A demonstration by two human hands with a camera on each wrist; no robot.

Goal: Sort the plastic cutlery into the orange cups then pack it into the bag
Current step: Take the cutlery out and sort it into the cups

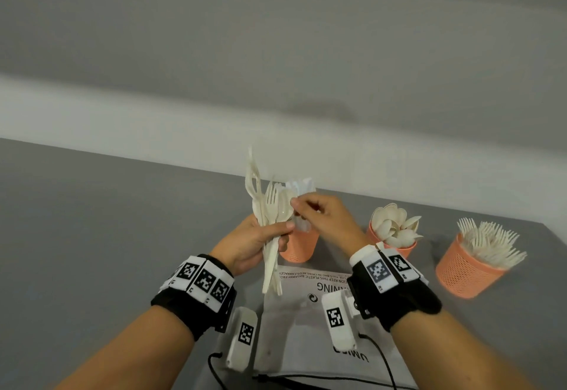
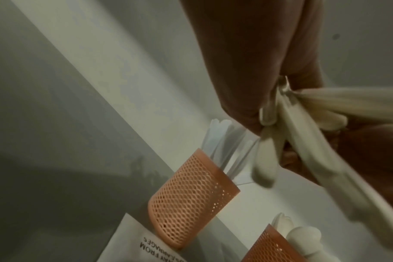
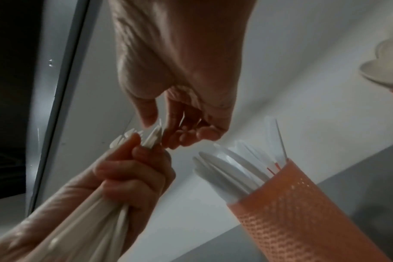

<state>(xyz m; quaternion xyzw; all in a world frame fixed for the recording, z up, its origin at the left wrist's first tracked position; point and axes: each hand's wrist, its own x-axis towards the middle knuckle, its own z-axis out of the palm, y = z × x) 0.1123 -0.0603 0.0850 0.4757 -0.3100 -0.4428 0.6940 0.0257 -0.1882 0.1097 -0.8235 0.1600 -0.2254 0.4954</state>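
While the sorting step is in hand, stock stands thus. Item: mixed bundle of cream plastic cutlery (image 1: 270,220), forks and spoons visible, long axis near upright, heads uppermost, handles hanging below the fist. Held by: left hand (image 1: 251,243), fingers and thumb curled round the handles, above the table. Item: right hand (image 1: 322,220), immediately right of the bundle's heads, thumb and fingertips pinching what looks like a spoon bowl at the bundle's right edge; which piece exactly cannot be told. Judged next move: draw that piece up and rightward.

Receptacles: orange mesh cup of white knives (image 1: 299,245), directly below and behind both hands; orange mesh cup of cream spoons (image 1: 376,233), right of the right hand; orange mesh cup of cream forks (image 1: 464,270), far right. Item: grey plastic drawstring bag (image 1: 306,322), flat on the grey table (image 1: 107,236), nearest the person, not yet filled.
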